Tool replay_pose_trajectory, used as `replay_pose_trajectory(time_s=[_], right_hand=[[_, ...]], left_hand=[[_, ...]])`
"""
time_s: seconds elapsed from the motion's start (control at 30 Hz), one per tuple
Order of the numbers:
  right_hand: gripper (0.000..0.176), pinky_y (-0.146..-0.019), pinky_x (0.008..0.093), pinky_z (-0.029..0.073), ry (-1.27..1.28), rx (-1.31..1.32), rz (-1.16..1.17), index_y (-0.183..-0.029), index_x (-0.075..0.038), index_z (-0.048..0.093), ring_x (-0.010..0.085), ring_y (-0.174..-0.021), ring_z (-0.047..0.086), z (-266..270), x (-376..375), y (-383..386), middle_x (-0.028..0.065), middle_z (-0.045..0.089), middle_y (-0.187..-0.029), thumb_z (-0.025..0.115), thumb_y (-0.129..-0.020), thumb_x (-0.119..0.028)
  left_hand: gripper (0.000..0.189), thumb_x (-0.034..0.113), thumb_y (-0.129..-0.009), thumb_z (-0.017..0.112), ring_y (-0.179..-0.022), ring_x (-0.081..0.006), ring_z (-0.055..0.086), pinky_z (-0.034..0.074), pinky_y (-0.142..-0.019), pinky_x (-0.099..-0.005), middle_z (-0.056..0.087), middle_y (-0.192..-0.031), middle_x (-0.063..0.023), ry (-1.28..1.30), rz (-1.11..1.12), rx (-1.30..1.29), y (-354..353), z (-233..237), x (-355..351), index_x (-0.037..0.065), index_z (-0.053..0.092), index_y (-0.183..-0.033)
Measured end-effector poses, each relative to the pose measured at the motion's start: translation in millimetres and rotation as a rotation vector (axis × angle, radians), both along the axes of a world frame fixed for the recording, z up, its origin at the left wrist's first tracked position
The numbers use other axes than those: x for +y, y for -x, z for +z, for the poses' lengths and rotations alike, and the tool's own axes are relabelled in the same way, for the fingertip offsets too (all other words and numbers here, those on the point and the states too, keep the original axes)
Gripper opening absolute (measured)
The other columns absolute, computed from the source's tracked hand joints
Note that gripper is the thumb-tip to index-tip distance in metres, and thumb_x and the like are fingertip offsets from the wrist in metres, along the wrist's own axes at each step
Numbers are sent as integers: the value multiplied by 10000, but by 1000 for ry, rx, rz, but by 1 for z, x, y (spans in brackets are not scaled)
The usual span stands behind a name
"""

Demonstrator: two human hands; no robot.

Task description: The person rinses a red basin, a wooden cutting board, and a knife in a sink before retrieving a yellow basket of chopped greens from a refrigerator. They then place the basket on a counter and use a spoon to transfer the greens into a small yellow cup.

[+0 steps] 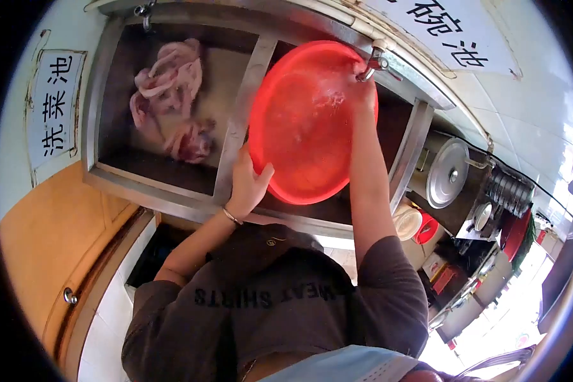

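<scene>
A large red plastic basin [305,153] sits tilted in the right compartment of a steel sink, with water inside it. My left hand [251,186] grips its near-left rim, thumb over the edge. At the far right rim, just below the tap [374,63], is my right hand [363,99]. Its fingers are blurred, so their shape and anything in them cannot be made out. Splashing water breaks the surface beside that hand. In the left compartment, long pinkish strips of raw meat [172,89] lie in shallow, cloudy water.
A steel divider [243,114] separates the two sink compartments. Another tap [145,14] is above the left one. To the right stand a lidded metal pot [447,173], a pale bucket [407,221] and a rack of bowls [509,191]. A wooden cabinet door [57,261] is at the left.
</scene>
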State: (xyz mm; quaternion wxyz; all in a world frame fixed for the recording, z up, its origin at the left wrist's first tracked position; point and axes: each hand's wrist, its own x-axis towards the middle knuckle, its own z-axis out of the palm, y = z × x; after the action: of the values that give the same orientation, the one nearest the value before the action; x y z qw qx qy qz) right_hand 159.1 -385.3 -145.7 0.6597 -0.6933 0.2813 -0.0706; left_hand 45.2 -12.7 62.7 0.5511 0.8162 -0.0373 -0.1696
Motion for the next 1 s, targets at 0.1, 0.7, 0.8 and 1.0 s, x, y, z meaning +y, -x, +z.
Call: replay_pose_trajectory(time_s=[0.1, 0.7, 0.8, 1.0], right_hand=[[377, -950, 361, 409, -1099, -98, -116, -1277, -13, 428, 228, -1093, 529, 41, -10, 23, 129, 539, -1189, 486, -912, -85], [333, -732, 345, 491, 984, 348, 80, -1064, -48, 603, 236, -848, 650, 127, -72, 89, 163, 659, -911, 661, -801, -244], [371, -732, 404, 490, 1042, 382, 162, -1104, -87, 571, 341, -854, 627, 167, -65, 108, 156, 653, -921, 645, -807, -296], [312, -658, 337, 484, 1021, 260, -48, -948, 9, 613, 219, -712, 612, 261, -29, 172, 122, 647, -808, 709, -764, -224]], left_hand=[[588, 66, -762, 609, -1118, -381, 485, 421, -916, -399, 434, -1274, -235, -29, -34, -101, -1, -1, 4, -19, 381, -1298], [474, 195, -883, 542, -1085, -394, 522, 440, -883, -397, 538, -1114, -271, 119, 101, 282, 40, -194, -28, -55, 380, -1252], [446, 273, -893, 522, -959, -391, 583, 457, -812, -442, 593, -1004, -267, -42, 116, 129, 12, -286, -59, -59, 460, -1184], [439, 304, -872, 598, -1034, -257, 577, 450, -864, -372, 584, -1161, -162, -33, -169, 521, -104, -223, -124, 50, 517, -1221]])
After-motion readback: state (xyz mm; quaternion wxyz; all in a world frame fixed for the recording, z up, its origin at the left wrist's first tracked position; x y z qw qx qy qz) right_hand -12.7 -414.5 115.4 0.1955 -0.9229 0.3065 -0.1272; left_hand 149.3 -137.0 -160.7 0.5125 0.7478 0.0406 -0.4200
